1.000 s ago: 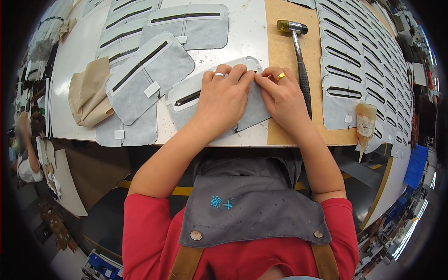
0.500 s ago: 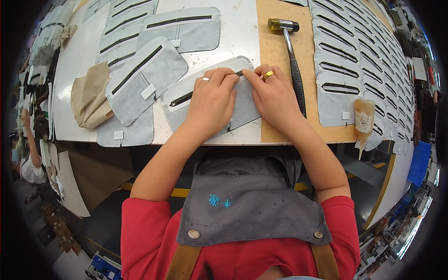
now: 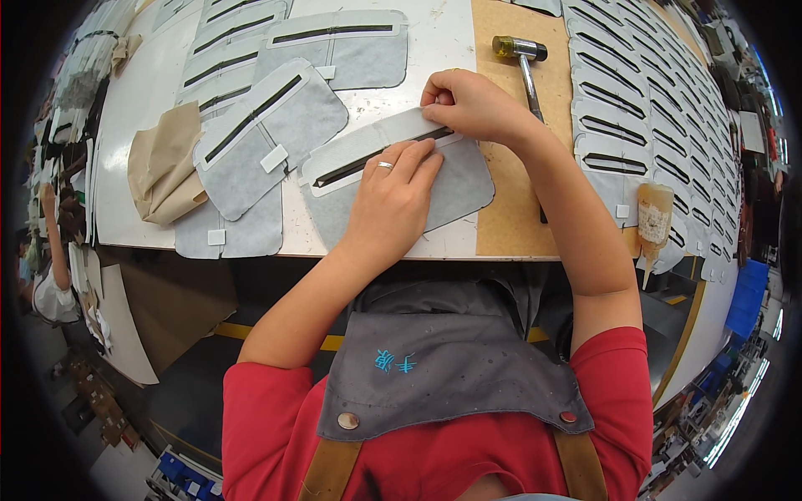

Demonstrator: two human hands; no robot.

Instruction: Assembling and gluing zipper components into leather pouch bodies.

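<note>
A grey fabric panel (image 3: 455, 188) with a dark slit and a white strip along it lies on the white table (image 3: 150, 92) in front of me. My left hand (image 3: 391, 200), with a ring on one finger, lies flat on the panel, its fingertips on the strip beside the slit. My right hand (image 3: 468, 104) is curled at the strip's far right end, its fingertips pinching or pressing the strip there.
More grey slit panels (image 3: 267, 134) lie stacked to the left. Rows of them (image 3: 618, 108) cover the right side. A hammer (image 3: 525, 63) rests on a brown board (image 3: 510, 213). A glue bottle (image 3: 654, 217) lies at the table's right edge. Folded tan cloth (image 3: 163, 171) sits at the left.
Both hands were side by side pressing the panel's middle. Now the right hand has moved up to the strip's far end, and the left hand stays flat on the panel.
</note>
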